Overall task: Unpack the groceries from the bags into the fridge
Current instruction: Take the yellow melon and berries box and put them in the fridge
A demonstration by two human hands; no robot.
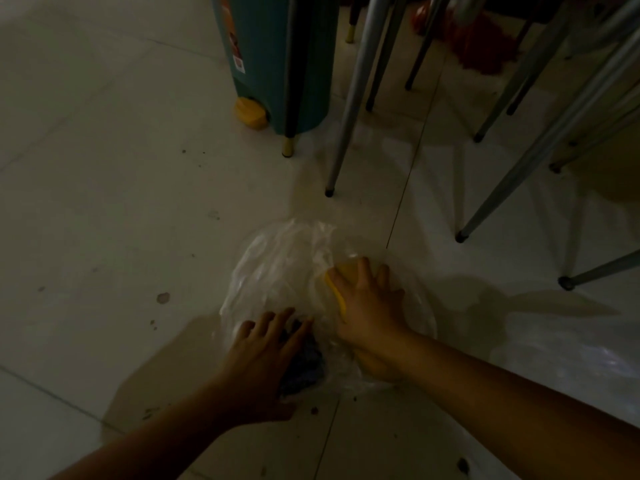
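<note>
While the room lies dim, the head view looks down on a clear plastic bag (287,271) crumpled on the pale tiled floor (104,202), and everything else is placed from that bag. Both hands are on its near side. The left hand (263,355) has its fingers spread and loosely bent over a dark bluish item (306,365) at the bag's near edge; whether the fingers grip it or only rest on it cannot be told. The right hand (367,306) lies flat with its fingers splayed on the bag's right half, pressing on a yellow item (341,292) that shows at the hand's left edge; what the item is cannot be told in this light.

Beyond the bag, on its far side, stands a teal pedal bin (263,64) with a yellow pedal (251,114) at its foot. A black furniture leg with a gold tip (289,133) stands in front of the bin. To the far right of the bag, several grey metal chair legs (346,116) slant down to the floor. Well beyond the bag, at the upper right, something red (481,46) lies under the furniture. Dark specks and small stains dot the tiles left of the bag.
</note>
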